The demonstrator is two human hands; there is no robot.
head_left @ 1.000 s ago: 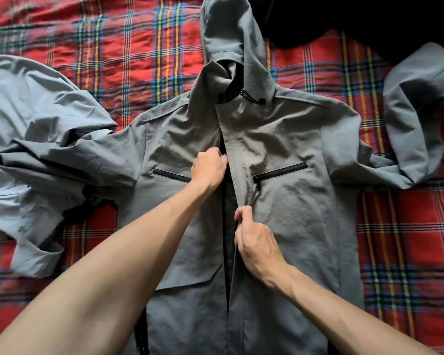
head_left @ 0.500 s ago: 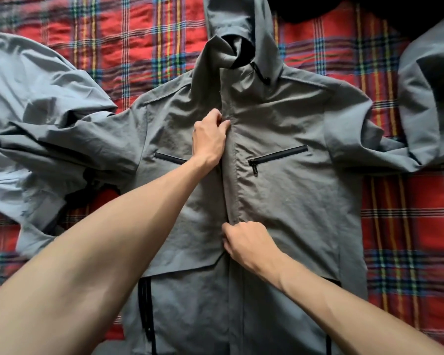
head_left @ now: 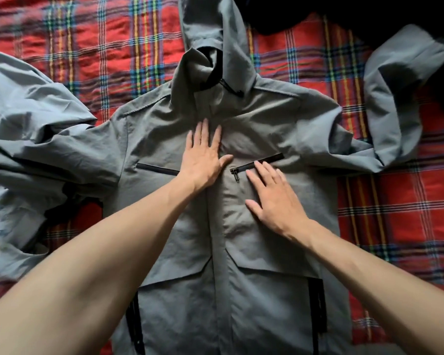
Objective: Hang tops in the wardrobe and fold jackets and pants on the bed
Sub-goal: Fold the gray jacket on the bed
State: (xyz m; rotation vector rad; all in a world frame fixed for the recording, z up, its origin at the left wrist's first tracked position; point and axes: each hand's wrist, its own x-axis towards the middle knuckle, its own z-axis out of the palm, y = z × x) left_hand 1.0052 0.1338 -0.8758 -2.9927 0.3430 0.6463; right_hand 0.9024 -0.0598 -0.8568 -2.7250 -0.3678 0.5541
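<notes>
A grey hooded jacket (head_left: 254, 252) was laid front-up on the red plaid bedspread (head_left: 100, 29). The left hand (head_left: 203, 157) and right hand (head_left: 274, 198) were pressed flat on its chest beside the front placket, fingers straight and slightly spread.

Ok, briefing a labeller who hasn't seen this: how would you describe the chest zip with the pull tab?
A grey hooded jacket lies front-up on the red plaid bedspread. On its chest, past the fingertips of the right hand, runs a slanted black zip. Unlike the matching zip beside the left hand, it shows a pull tab hanging from its lower end.
</notes>
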